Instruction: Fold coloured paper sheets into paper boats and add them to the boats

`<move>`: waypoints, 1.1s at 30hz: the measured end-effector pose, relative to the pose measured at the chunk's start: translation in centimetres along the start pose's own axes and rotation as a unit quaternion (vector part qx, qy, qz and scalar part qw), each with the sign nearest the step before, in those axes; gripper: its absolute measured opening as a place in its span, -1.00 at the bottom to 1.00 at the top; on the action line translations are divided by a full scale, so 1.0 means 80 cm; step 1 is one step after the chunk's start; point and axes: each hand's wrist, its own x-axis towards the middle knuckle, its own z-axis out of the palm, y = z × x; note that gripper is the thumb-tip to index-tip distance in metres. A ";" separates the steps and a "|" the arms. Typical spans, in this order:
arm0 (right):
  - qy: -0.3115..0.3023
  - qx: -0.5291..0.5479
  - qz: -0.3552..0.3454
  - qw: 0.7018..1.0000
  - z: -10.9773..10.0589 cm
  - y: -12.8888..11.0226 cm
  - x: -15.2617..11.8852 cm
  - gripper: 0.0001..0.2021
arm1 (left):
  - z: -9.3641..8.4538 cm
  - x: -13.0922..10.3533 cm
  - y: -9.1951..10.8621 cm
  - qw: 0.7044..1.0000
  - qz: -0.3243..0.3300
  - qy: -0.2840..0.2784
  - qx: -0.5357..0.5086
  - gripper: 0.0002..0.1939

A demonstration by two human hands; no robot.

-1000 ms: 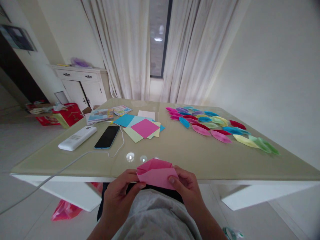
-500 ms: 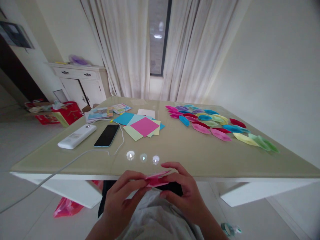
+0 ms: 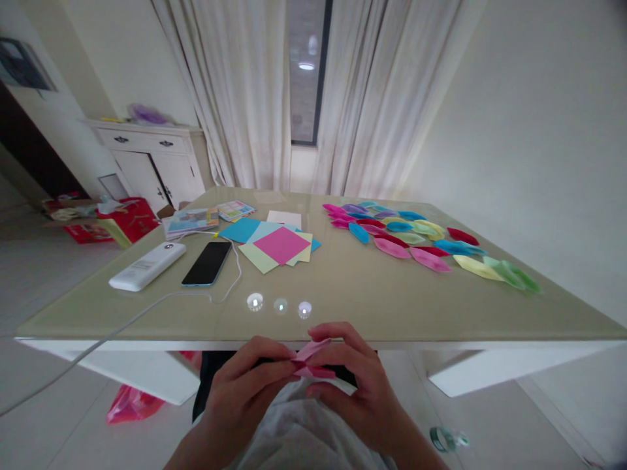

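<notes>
A small folded pink paper (image 3: 313, 372) is held between both hands, just in front of the table's near edge and above my lap. My left hand (image 3: 249, 382) pinches its left end between thumb and fingers. The fingers of my right hand (image 3: 350, 369) are curled over the paper's right part, with the thumb below. Its upper flap stands apart from the lower layer. On the table's right side lie several folded paper leaf shapes (image 3: 392, 248) in pink, blue, red, yellow and green. Flat square paper sheets (image 3: 280, 245), a pink one on top, lie left of the middle.
On the left of the table (image 3: 313, 300) are a white power bank (image 3: 147, 266), a black phone (image 3: 206, 264), a white cable (image 3: 161, 300) and booklets (image 3: 191, 222). A pink plastic bag (image 3: 132, 403) and a clear bottle (image 3: 443, 438) lie on the floor.
The pink paper has tilted and its flap has spread upward. My right fingers have moved left over it, closing onto its right part. The view has shifted slightly.
</notes>
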 end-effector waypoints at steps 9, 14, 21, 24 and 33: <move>0.021 0.024 0.004 0.999 0.001 0.004 0.000 -0.81 | 0.000 -0.008 -0.001 0.999 -0.019 -0.027 -0.009 -0.71; 0.030 0.025 0.003 0.999 0.006 0.007 -0.002 -0.81 | 0.003 -0.007 0.001 0.999 -0.044 -0.024 0.003 -0.71; 0.033 0.048 0.013 0.998 0.007 0.008 -0.001 -0.77 | 0.003 -0.001 0.005 1.000 -0.017 -0.004 0.009 -0.75; 0.030 0.048 0.011 0.998 0.005 0.007 0.000 -0.83 | 0.004 0.006 0.009 0.999 -0.004 0.033 0.014 -0.83; 0.071 0.038 0.007 0.997 0.009 0.005 0.003 -0.90 | 0.006 0.013 0.013 0.998 -0.003 0.059 -0.009 -0.88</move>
